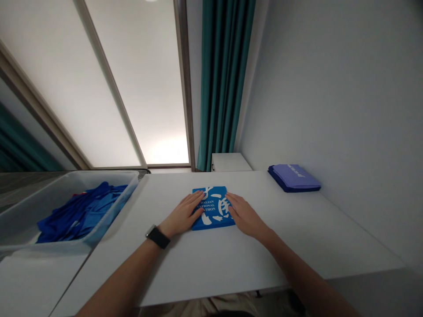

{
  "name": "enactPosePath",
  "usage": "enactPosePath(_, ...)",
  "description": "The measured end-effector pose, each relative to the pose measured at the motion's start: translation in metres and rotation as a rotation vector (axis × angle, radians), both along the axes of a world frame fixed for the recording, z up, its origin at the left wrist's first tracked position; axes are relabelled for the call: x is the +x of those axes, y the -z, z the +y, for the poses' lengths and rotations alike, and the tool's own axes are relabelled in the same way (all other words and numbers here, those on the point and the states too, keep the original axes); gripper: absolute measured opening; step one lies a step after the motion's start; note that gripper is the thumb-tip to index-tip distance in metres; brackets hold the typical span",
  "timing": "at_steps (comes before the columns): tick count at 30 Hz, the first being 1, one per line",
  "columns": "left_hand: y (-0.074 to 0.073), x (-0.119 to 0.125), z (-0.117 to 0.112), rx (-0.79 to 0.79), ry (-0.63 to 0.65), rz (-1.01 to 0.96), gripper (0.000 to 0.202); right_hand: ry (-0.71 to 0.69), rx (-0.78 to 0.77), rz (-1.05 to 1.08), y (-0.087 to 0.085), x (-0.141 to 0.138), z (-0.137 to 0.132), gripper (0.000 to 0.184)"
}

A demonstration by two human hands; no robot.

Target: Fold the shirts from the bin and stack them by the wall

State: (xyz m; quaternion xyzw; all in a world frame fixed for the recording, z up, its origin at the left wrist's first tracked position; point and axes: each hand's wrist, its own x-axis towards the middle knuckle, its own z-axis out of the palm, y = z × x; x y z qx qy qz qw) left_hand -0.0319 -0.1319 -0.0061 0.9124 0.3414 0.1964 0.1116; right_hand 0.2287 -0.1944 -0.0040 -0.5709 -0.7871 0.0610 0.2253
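Note:
A blue shirt with white lettering and brush-like white shapes lies folded into a small rectangle on the white table. My left hand rests flat on its left side, fingers stretched out; a dark-banded watch is on that wrist. On the shirt's right edge lies my right hand, also with fingers extended. Both palms press down on the cloth and cover parts of the print.
At the table's far right, by the wall, sits a stack of folded purple and dark blue garments. A translucent plastic bin on the left holds crumpled blue clothes. Beyond the table stand a white cabinet and a green curtain.

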Motion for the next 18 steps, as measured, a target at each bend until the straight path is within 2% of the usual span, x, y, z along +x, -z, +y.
enactPosePath(4, 0.003, 0.006, -0.007, -0.045, 0.009, 0.104, 0.064, 0.004, -0.044, -0.148, -0.005, -0.024, 0.031, 0.053)
enactPosePath(8, 0.006, 0.004, -0.008, -0.064, 0.015, 0.175, 0.071, -0.008, -0.122, -0.219, 0.005, -0.038, 0.037, 0.061)
enactPosePath(13, 0.009, 0.003, -0.010, -0.055, 0.023, 0.193, 0.074, 0.013, -0.154, -0.205, 0.015, -0.039, 0.034, 0.064)
enactPosePath(16, 0.010, 0.000, -0.005, -0.041, 0.019, 0.155, 0.067, -0.004, -0.167, -0.169, 0.019, -0.035, 0.037, 0.064)
enactPosePath(18, 0.009, -0.005, 0.003, 0.000, -0.038, 0.082, 0.060, -0.005, -0.184, -0.126, 0.022, -0.028, 0.041, 0.064)
